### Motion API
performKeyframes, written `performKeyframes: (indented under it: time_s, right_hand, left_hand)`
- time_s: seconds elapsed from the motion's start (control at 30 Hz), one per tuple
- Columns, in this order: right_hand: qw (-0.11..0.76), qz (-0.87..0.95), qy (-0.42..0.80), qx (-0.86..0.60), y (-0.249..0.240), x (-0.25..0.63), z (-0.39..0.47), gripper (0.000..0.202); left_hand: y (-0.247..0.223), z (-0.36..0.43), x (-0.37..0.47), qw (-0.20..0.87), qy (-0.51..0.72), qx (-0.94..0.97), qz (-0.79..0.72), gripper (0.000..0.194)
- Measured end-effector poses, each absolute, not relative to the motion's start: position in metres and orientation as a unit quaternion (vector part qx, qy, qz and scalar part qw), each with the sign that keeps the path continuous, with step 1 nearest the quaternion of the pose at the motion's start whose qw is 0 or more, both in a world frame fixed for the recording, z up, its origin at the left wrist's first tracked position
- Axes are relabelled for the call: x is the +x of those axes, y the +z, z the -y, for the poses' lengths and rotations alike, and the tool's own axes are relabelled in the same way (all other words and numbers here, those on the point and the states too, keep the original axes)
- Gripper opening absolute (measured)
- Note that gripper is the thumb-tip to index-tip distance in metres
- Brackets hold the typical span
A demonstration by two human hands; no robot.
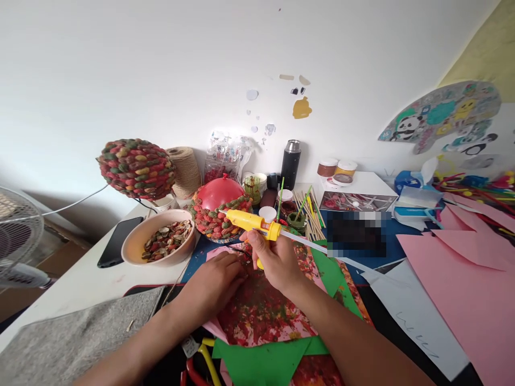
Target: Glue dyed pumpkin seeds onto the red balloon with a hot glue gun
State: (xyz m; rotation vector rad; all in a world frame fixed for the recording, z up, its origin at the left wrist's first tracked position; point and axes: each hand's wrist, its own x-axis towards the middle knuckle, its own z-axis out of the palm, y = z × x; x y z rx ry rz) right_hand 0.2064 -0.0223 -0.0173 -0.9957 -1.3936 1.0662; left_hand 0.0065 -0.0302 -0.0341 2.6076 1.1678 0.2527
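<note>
My right hand (277, 260) is wrapped round a yellow glue gun (251, 221), with a long clear glue stick out of its back end. The gun's nozzle points left, in front of a red balloon (220, 194) whose lower part is covered in coloured shells. Below the nozzle, my left hand (219, 279) rests on the paint-stained pink paper (277, 316), its fingers curled; whatever they hold, if anything, is hidden. To the left stands a bowl (131, 244) of painted shells (169, 241).
A finished shell-covered ball (137, 169) stands at the back left, beside a twine spool (185, 171). Behind the paper are paint jars, sticks and a black flask (291, 163). A phone (118, 241) lies left, pink sheets (462, 279) right, a fan (18, 230) far left.
</note>
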Motion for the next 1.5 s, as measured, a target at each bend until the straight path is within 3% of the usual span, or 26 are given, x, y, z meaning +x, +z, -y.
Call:
performKeyframes:
  time_s: [0.33,0.47,0.6,0.77,0.97,1.1,1.37,1.5]
  right_hand:
    - [0.532,0.602,0.428,-0.415,-0.021,0.205,0.022,0.075]
    - [0.535,0.6,0.427,-0.413,-0.019,0.205,0.022,0.075]
    - [0.529,0.603,0.434,-0.41,-0.019,0.206,0.023,0.074]
    - [0.513,0.613,0.433,-0.416,-0.021,0.203,0.025,0.069]
    - [0.517,0.619,0.423,-0.412,-0.018,0.202,0.028,0.056]
    - [0.523,0.612,0.43,-0.408,-0.014,0.201,0.029,0.043]
    - [0.507,0.608,0.426,-0.438,-0.019,0.198,0.03,0.04]
    - [0.531,0.589,0.422,-0.44,-0.02,0.196,0.028,0.034]
  left_hand:
    - [-0.036,0.032,0.002,0.14,0.086,0.896,-0.413,0.016]
    - [-0.034,0.037,-0.001,0.182,0.143,0.88,-0.415,0.014]
    - [-0.022,0.047,-0.008,0.305,0.277,0.806,-0.425,0.013]
    - [-0.005,0.047,-0.008,0.497,0.42,0.595,-0.471,0.042]
    - [0.0,0.04,0.005,0.611,0.478,0.467,-0.424,0.05]
    - [-0.001,0.038,0.011,0.627,0.51,0.425,-0.407,0.051]
    - [-0.003,0.035,0.018,0.632,0.473,0.478,-0.384,0.048]
    - [-0.002,0.037,0.017,0.532,0.488,0.56,-0.408,0.041]
